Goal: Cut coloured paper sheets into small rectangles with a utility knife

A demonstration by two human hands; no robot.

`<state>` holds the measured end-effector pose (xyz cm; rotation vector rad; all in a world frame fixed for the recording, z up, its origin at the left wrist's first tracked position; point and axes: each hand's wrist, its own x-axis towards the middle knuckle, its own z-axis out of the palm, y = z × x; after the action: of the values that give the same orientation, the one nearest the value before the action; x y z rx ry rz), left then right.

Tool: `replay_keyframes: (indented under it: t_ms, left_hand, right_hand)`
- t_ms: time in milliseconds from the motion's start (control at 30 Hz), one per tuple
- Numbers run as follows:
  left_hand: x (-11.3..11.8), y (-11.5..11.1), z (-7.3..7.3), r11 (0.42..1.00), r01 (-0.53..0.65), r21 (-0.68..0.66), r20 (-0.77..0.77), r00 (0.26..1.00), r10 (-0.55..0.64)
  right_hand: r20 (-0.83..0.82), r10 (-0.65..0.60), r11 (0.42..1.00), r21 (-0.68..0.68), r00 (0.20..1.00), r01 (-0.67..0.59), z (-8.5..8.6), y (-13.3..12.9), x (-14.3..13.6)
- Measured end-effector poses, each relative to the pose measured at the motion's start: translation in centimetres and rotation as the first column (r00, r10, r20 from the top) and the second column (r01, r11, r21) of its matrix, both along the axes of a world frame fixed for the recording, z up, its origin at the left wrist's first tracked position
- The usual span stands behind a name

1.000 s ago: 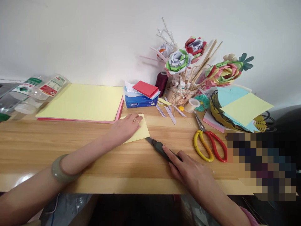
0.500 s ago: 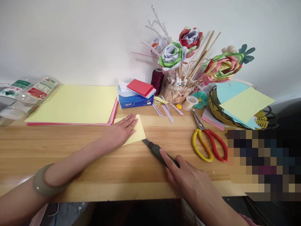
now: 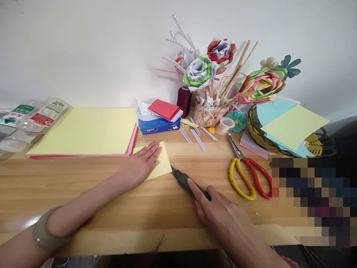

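Observation:
My left hand (image 3: 143, 162) lies flat on a small yellow paper (image 3: 163, 160), pressing it to the wooden table, fingers stretched out. The paper's right part shows beyond my fingertips; the rest is under the hand. In my right hand (image 3: 213, 206) is a dark utility knife (image 3: 185, 182), its index finger laid along the handle. The blade points up and left, its tip at the paper's right edge. A stack of large yellow sheets (image 3: 83, 130) with red and pink ones beneath lies behind my left forearm.
Scissors (image 3: 242, 175) with yellow and red handles lie at the right. Behind stand a blue tissue pack (image 3: 158, 124), a holder (image 3: 208, 113) with paper flowers and a basket (image 3: 255, 128) of coloured paper. Plastic bottles (image 3: 47, 115) lie at the left.
The view has tilted up a little, so most things sit lower. The knife tip has moved slightly up along the paper's right edge from its lower right corner. My left hand still presses the paper.

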<state>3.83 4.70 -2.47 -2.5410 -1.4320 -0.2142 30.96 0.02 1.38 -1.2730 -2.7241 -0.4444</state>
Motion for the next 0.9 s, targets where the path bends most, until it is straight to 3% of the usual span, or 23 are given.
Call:
replay_keyframes:
  t_ms: [300,600,767,900]
  left_hand:
    - [0.1,-0.1,0.2,1.000,-0.002,-0.002,0.020,1.000,0.002]
    - [0.1,-0.1,-0.1,0.999,-0.017,-0.031,0.082,0.996,0.020]
    - [0.2,-0.5,1.3,0.984,0.014,-0.175,0.127,0.992,0.009]
    - [0.4,-0.8,2.5,0.964,0.017,-0.266,0.232,0.972,0.047]
  right_hand:
    - [0.025,-0.006,1.000,0.004,1.000,0.006,0.6,1.5,-1.0]
    - [0.195,-0.056,0.977,-0.189,0.979,0.094,2.3,3.7,-2.2]
    - [0.098,-0.055,0.975,-0.208,0.994,0.074,1.8,3.6,-1.2]
    - [-0.070,-0.017,0.991,-0.133,0.997,0.007,1.3,3.4,0.1]
